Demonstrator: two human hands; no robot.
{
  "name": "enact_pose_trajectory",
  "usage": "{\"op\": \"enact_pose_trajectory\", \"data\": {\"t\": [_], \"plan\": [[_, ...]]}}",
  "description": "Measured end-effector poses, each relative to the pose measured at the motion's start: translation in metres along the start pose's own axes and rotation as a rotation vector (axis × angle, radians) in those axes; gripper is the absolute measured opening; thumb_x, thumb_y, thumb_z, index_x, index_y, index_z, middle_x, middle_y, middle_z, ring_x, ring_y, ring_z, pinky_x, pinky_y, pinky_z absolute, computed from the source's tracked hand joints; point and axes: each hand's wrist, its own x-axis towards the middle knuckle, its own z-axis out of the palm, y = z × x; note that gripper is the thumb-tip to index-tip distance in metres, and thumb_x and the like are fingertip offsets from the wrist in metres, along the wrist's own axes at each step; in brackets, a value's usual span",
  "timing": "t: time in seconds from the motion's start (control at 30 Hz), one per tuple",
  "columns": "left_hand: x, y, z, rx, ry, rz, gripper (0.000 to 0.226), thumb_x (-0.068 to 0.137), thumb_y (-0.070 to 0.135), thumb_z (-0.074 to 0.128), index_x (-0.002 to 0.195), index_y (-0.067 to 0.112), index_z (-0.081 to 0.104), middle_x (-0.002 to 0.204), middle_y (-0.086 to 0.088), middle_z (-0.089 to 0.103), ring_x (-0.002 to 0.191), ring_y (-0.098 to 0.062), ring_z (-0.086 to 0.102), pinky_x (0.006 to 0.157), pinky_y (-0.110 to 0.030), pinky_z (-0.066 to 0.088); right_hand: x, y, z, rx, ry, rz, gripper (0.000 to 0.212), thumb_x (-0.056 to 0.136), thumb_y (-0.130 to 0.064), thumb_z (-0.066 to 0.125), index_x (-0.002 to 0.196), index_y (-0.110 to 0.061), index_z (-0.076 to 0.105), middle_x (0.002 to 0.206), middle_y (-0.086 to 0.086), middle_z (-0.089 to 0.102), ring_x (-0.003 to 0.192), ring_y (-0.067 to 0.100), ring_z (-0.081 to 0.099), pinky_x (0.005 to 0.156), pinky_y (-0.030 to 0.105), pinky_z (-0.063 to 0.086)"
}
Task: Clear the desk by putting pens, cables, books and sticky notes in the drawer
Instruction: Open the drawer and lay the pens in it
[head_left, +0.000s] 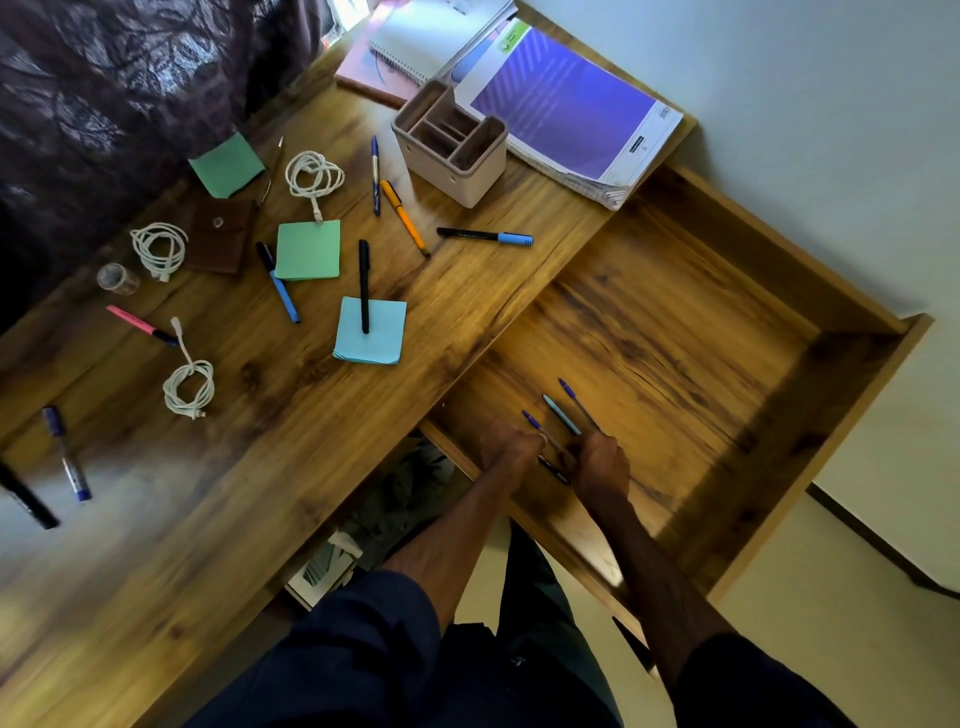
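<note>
Pens (562, 414) are being set down in the drawer (675, 322), low and right of centre in the frame, so the step in hand looks like the release of a first load.

The left hand (511, 448) is curled, knuckles up, and pinches a purple pen (534, 422) whose tip points to the upper left. Just beside it, the right hand (601, 463) is closed round a light-blue pen (558, 410) and a second purple one, which fan out of the fist toward the drawer's middle. A black pen (553, 470) shows between the two hands. I cannot tell which hand has it, or whether it already lies on the drawer floor. Both forearms rise from the bottom edge and cross the drawer's near wall, with dark sleeves at the elbows.

The next move calls for loosening the fingers low over the wood so the pens do not roll, then drawing both hands out and reaching left to the desk (311, 467). Most of the job lies there:
- Nearest, left of centre, is a blue pad (384, 338) with a pen (363, 280) across it.
- Beyond it are a green pad (308, 250), more pens and three cables (188, 387).
- The books (566, 104) are at the top of the frame, behind an organizer (451, 148).
</note>
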Motion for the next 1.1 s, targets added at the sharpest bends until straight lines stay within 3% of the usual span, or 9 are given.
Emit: {"op": "enact_pose_trajectory", "data": {"t": [0.23,0.4,0.5,0.57,0.67,0.97,1.1], "plan": [[-0.002,0.001,0.000,0.000,-0.013,0.011,0.026,0.083,0.025,0.079,0.103,0.011,0.070,0.087,-0.002,0.073,0.065,-0.007,0.064,0.042,-0.016,0.040,0.000,0.002,0.005,0.028,0.054,-0.018,0.010,0.089,-0.024,0.071,0.092,-0.019,0.078,0.088,0.003,0.075,0.082,0.021,0.070,0.073,0.036,0.057],[-0.005,0.003,-0.004,0.000,0.002,0.014,0.032,0.081,0.028,0.081,0.107,0.011,0.069,0.088,-0.001,0.073,0.066,-0.007,0.066,0.041,-0.016,0.041,0.010,0.003,-0.002,-0.010,0.184,-0.014,0.018,0.092,-0.032,0.068,0.100,-0.018,0.076,0.090,0.004,0.068,0.076,0.019,0.061,0.061,0.028,0.040],[-0.007,0.003,-0.007,0.034,0.041,0.037,0.030,0.080,0.030,0.082,0.101,0.013,0.070,0.087,-0.001,0.073,0.070,-0.009,0.069,0.045,-0.019,0.049,0.017,0.004,-0.006,-0.065,0.153,-0.009,0.018,0.092,-0.031,0.068,0.098,-0.016,0.076,0.088,0.004,0.066,0.074,0.020,0.059,0.060,0.028,0.039],[-0.007,0.003,-0.008,0.089,0.063,0.073,0.024,0.081,0.032,0.081,0.094,0.014,0.071,0.086,-0.001,0.073,0.075,-0.011,0.071,0.057,-0.024,0.059,0.019,0.005,-0.006,-0.084,0.120,-0.009,0.018,0.092,-0.029,0.068,0.100,-0.016,0.077,0.090,0.005,0.068,0.079,0.023,0.064,0.062,0.028,0.043],[-0.007,0.003,-0.011,0.128,0.064,0.134,0.021,0.084,0.031,0.078,0.093,0.014,0.071,0.087,-0.001,0.072,0.078,-0.011,0.071,0.069,-0.029,0.063,0.022,0.005,-0.006,-0.090,0.090,-0.006,0.017,0.092,-0.027,0.067,0.102,-0.016,0.077,0.092,0.005,0.070,0.082,0.024,0.066,0.064,0.029,0.045],[-0.010,0.005,-0.016,0.133,0.055,0.152,0.019,0.087,0.028,0.076,0.095,0.012,0.072,0.088,-0.001,0.073,0.079,-0.010,0.071,0.069,-0.025,0.062,0.019,0.007,-0.001,-0.090,0.059,0.004,0.018,0.091,-0.028,0.068,0.103,-0.018,0.077,0.093,0.004,0.071,0.081,0.022,0.065,0.066,0.031,0.050],[-0.011,0.006,-0.020,0.125,0.049,0.153,0.014,0.088,0.024,0.075,0.095,0.013,0.071,0.089,-0.002,0.072,0.079,-0.011,0.072,0.066,-0.022,0.060,0.018,0.006,-0.003,-0.057,0.084,0.006,0.016,0.092,-0.032,0.068,0.098,-0.020,0.077,0.086,0.000,0.070,0.072,0.016,0.059,0.061,0.027,0.042]]}}
